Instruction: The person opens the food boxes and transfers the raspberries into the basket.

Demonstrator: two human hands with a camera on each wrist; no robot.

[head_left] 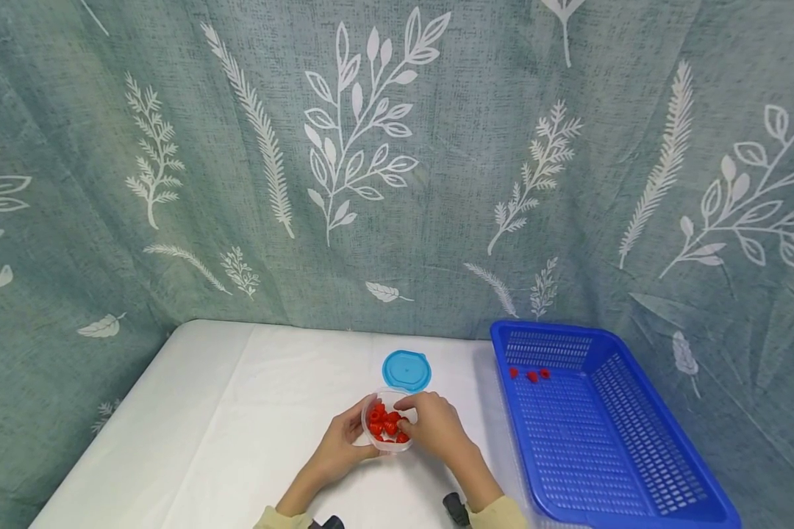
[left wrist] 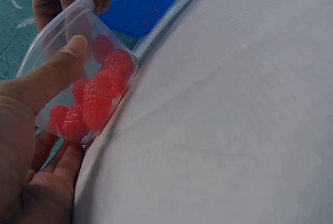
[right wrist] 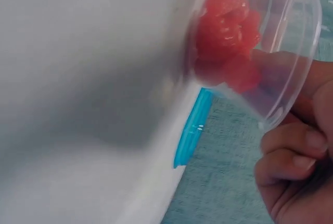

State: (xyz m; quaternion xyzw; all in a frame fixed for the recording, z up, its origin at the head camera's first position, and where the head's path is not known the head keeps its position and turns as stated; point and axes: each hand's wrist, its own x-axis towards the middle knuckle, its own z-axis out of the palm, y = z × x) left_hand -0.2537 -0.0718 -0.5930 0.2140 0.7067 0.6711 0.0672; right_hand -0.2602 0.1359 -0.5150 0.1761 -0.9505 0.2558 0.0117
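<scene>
A clear plastic container (head_left: 389, 445) of red raspberries (head_left: 376, 419) stands on the white table. My left hand (head_left: 340, 447) holds it from the left, thumb against the near wall and fingers round the far side; in the left wrist view, the thumb (left wrist: 76, 47) presses the clear wall. From the right, my right hand (head_left: 439, 426) reaches over the rim, with thumb and index finger down among the raspberries. Its other fingers (right wrist: 289, 156) are curled outside the container in the right wrist view. Whether the fingertips pinch a raspberry is unclear.
A blue round lid (head_left: 406, 370) lies just behind the container. To the right stands a blue plastic basket (head_left: 582, 448) with perforated walls, holding 3 raspberries (head_left: 532, 376) near its back left corner. A green leaf-patterned cloth (head_left: 384, 184) hangs behind the table.
</scene>
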